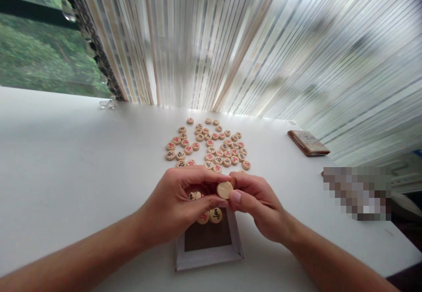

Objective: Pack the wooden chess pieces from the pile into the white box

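The left grip (180, 202) and right grip (260, 206) hid the far end of the tray (209, 257) and parts of the discs inside (216, 215). The held disc (224, 190) kept its far face out of sight. Both forearms (99, 248) were cut off. Pixelation masked an object (358, 195) at right, where the curtain (329, 41) looked blurred.

The white table (82, 164) leaves passage at left — scattered discs (210, 143) block straight ahead.

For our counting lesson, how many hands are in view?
2: left hand and right hand, meeting at a round piece above a white-framed tray. No others show.
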The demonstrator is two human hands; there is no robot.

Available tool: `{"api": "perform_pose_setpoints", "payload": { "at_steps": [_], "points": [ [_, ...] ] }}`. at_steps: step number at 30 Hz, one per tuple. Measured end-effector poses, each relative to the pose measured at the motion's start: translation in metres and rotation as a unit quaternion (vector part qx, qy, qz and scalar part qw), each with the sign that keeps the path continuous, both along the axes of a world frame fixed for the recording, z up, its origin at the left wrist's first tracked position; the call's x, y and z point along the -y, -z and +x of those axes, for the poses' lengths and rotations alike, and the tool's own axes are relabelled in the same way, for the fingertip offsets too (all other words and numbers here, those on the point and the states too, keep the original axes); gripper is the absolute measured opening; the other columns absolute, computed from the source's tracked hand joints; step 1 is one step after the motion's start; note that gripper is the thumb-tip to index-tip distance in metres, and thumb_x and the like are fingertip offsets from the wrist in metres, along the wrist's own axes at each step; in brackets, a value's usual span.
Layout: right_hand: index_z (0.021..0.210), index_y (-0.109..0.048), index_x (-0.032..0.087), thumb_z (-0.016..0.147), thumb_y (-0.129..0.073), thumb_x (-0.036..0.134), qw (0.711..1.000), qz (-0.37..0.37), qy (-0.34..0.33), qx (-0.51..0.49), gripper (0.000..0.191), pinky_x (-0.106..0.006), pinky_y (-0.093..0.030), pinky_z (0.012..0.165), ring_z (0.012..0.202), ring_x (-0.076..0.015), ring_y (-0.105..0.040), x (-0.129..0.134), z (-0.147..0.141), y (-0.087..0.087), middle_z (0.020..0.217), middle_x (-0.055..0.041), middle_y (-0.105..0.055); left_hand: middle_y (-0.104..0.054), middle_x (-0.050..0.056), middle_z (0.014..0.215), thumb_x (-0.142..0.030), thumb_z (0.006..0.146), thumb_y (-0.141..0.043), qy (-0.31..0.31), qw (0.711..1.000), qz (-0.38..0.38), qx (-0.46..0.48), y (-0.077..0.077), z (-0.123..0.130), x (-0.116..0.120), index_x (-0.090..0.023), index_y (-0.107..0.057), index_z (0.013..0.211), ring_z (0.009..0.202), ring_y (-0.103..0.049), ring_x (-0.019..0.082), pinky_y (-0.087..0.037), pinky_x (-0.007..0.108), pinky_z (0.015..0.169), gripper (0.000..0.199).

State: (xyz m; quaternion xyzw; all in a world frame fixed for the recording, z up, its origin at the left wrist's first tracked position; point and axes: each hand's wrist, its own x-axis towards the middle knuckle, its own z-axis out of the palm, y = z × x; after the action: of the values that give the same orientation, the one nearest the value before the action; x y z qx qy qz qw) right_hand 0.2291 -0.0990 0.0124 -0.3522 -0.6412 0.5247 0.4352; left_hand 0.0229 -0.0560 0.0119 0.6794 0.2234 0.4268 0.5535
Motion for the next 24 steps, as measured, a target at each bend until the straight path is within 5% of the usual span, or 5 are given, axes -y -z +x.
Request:
{"api": "perform_pose_setpoints", "payload": {
  "at_steps": [6,11,15,19,24],
  "points": [
    [0.078,-0.055,0.019,0.105,-0.059,0.035,0.992,0.079,0.033,0.093,0.032,-0.025,-0.036,0.058,0.063,-0.012,-0.041,-0.002,0.003,0.001,0.069,0.0031,-0.048,-0.078,0.006,0.096,-0.022,0.088,-0.084,0.009,1.0,-0.025,-0.006,0.005,-0.001,-0.003,-0.02,-0.086,0.113,0.089,-0.078,0.018,-0.066,0.025,0.08,0.025],
    [0.079,-0.055,0.02,0.097,-0.061,0.023,0.956,0.209,0.082,0.186,0.019,-0.024,-0.035,0.054,0.057,-0.0103,-0.041,-0.006,0.004,0.0,0.065,0.0049,-0.048,-0.083,0.006,0.1,-0.018,0.088,-0.084,-0.002,0.999,-0.049,0.012,0.009,-0.001,-0.006,-0.019,-0.083,0.114,0.092,-0.08,0.017,-0.065,0.023,0.085,0.026],
    [0.095,-0.067,0.017,0.094,-0.064,0.022,0.941,0.252,0.102,0.2,0.006,-0.024,-0.044,0.057,0.061,-0.0115,-0.053,-0.008,0.007,-0.001,0.073,0.0005,-0.062,-0.082,0.006,0.094,-0.013,0.088,-0.083,-0.047,0.996,0.077,0.001,0.005,-0.003,-0.009,-0.017,-0.083,0.094,0.089,-0.078,0.016,-0.064,0.023,0.082,0.007],
    [0.112,-0.073,0.017,0.094,-0.073,0.025,0.96,0.204,0.102,0.162,0.02,-0.024,-0.05,0.056,0.063,-0.013,-0.061,-0.009,0.007,0.0,0.081,-0.0031,-0.071,-0.079,0.005,0.097,-0.003,0.087,-0.08,-0.086,0.972,0.216,-0.018,0.003,-0.006,-0.013,-0.019,-0.083,0.092,0.089,-0.076,0.014,-0.062,0.021,0.082,0.017],
    [0.108,-0.077,0.017,0.09,-0.082,0.024,0.966,0.182,0.107,0.15,0.021,-0.022,-0.047,0.05,0.057,-0.0112,-0.061,-0.01,0.004,0.002,0.074,-0.0014,-0.072,-0.076,0.004,0.097,-0.002,0.088,-0.079,-0.093,0.951,0.292,-0.039,0.006,-0.007,-0.014,-0.018,-0.082,0.093,0.089,-0.075,0.013,-0.059,0.021,0.083,0.018]
  ]
}}
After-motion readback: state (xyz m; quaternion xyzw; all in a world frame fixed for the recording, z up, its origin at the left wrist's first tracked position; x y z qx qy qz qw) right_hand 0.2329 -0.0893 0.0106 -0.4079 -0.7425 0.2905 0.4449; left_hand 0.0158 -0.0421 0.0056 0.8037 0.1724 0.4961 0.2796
